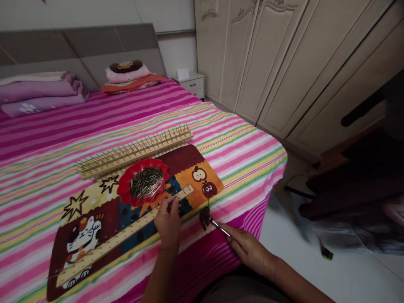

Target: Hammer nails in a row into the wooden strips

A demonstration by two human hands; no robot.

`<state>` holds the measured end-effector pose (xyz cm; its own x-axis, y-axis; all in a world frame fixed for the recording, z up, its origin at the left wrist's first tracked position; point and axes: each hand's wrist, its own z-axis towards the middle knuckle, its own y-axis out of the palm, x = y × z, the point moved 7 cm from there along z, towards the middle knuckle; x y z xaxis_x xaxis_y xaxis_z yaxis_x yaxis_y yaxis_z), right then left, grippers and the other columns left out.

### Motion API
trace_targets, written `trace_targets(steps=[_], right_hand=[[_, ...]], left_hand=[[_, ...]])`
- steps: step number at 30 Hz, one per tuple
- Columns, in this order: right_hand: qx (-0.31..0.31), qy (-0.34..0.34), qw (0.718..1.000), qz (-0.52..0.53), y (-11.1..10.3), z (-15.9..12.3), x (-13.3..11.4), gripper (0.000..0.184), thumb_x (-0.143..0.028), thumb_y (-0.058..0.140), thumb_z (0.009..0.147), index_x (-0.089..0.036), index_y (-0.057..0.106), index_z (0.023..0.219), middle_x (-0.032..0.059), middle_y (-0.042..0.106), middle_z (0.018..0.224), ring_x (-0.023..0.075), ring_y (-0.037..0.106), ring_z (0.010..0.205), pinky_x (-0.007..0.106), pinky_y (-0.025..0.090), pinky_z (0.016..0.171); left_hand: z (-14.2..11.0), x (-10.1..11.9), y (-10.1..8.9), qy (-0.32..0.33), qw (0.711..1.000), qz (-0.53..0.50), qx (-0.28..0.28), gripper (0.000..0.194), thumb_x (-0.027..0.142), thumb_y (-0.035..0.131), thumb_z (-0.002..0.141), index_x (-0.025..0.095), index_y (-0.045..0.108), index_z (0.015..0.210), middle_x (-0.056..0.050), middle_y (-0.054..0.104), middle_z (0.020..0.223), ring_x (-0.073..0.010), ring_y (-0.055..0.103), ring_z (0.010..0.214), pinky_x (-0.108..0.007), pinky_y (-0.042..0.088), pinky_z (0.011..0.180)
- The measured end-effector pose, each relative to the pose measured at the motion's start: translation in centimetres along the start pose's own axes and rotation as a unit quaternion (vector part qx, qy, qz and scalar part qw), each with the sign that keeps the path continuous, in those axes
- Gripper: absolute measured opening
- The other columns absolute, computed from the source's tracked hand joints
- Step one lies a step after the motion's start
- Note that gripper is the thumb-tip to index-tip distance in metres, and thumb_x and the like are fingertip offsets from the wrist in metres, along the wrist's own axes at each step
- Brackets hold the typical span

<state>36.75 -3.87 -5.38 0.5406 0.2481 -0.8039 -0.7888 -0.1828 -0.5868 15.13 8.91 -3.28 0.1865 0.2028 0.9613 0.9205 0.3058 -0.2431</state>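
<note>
My left hand [168,222] rests on a long wooden strip with holes [126,235] that lies on a cartoon-print mat [94,210]; its fingers are pinched together, apparently on a small nail near the strip's right end. My right hand [248,248] is closed round the metal handle of a small hammer [206,219], whose dark head hovers just right of the strip's end. A red scalloped dish of nails [145,182] sits just beyond my left hand. A second wooden strip studded with upright nails [135,151] lies further back.
All of this lies on a bed with a pink striped sheet [236,143], whose corner drops off at the right. Folded blankets [41,90] and pillows [129,75] are at the headboard. A nightstand [191,84] and wardrobe doors [268,63] stand behind; dark furniture [356,176] is at the right.
</note>
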Motion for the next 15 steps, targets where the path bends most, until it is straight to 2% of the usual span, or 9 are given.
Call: trace_targets(steps=[4, 8, 15], right_hand=[[0.002, 0.0, 1.0, -0.004, -0.04, -0.02, -0.03, 0.047, -0.023, 0.032, 0.097, -0.019, 0.038, 0.144, 0.0106, 0.07, 0.105, 0.0198, 0.066, 0.087, 0.032, 0.053, 0.078], [0.012, 0.0, 1.0, -0.002, -0.19, 0.03, -0.13, 0.046, -0.025, 0.033, 0.098, -0.023, 0.038, 0.144, 0.0076, 0.071, 0.1, 0.0185, 0.066, 0.082, 0.03, 0.054, 0.077], [0.014, 0.015, 0.999, 0.035, -0.37, -0.03, -0.28, 0.046, -0.03, 0.033, 0.098, -0.022, 0.043, 0.142, 0.0063, 0.069, 0.088, 0.018, 0.065, 0.075, 0.03, 0.054, 0.074]], left_hand=[[-0.04, -0.06, 0.01, -0.005, 1.0, 0.003, -0.002, 0.033, 0.046, 0.06, 0.07, 0.018, 0.065, 0.087, 0.0, 0.063, 0.069, -0.0151, 0.061, 0.066, -0.026, 0.048, 0.061], [0.02, -0.32, 0.14, 0.005, 1.0, 0.01, -0.011, 0.034, 0.047, 0.058, 0.072, 0.019, 0.064, 0.09, -0.001, 0.065, 0.074, -0.0148, 0.061, 0.067, -0.026, 0.049, 0.062], [0.06, 0.14, 0.3, 0.069, 0.988, 0.137, -0.004, 0.03, 0.045, 0.049, 0.081, 0.022, 0.066, 0.093, -0.003, 0.068, 0.079, -0.0168, 0.062, 0.076, -0.027, 0.048, 0.069]])
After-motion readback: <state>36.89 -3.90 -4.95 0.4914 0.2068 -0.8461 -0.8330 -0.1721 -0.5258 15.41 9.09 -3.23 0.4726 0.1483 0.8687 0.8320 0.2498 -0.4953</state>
